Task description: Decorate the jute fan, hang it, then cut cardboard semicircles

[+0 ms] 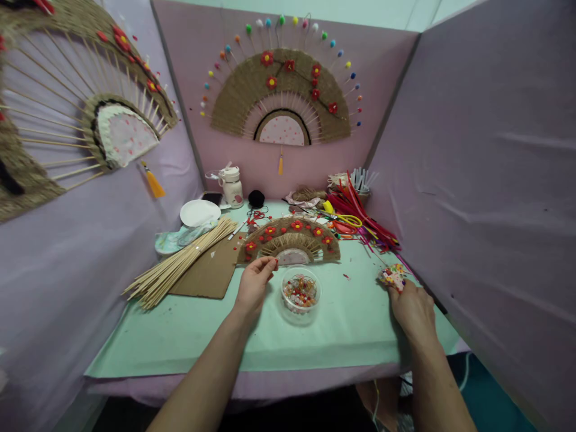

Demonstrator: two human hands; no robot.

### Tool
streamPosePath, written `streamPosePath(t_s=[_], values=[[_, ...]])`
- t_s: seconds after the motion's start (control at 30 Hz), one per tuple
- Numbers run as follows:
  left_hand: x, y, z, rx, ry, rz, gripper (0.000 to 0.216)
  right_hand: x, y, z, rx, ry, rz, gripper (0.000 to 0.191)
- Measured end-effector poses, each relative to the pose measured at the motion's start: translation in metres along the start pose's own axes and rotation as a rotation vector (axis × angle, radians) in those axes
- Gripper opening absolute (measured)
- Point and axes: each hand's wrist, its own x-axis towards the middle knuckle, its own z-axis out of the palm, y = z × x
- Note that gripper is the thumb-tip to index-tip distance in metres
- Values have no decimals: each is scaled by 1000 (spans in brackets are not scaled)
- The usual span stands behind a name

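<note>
My left hand is closed in a pinch over the table, with a tiny red bead at its fingertips. Just right of it stands a clear round tub holding many small red, orange and clear beads. Behind both lies a woven half-round fan with red flowers and red dots along its rim. On the right side of the table, my right hand is closed round a small bundle dotted with many colours; its exact kind is unclear.
Thin wooden sticks lie on brown cardboard at the left. Behind are a white plate, a white bottle, black yarn, yellow-handled scissors and red fuzzy stems. Larger fans hang on the walls.
</note>
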Motion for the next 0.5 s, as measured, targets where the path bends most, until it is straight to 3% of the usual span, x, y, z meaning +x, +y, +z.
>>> streamPosePath(t_s=[0.13,0.2,0.23,0.33,0.4,0.5], values=[[-1,-2,-1,-59,7,-65,41,-12,-13,-18,69,113,77,58],[0,-4,-1,-88,12,-78,41,-22,-31,-26,280,119,-32,64],[0,-6,-1,-101,14,-84,41,-29,-43,-28,443,71,-165,70],[2,-8,-2,-141,20,-101,42,-53,-89,-21,877,-270,-491,101],[3,-9,-3,-159,23,-107,43,-68,-119,-11,1011,-344,-530,118],[5,-9,-3,-164,18,-106,43,-82,-148,1,1094,-312,-518,126]])
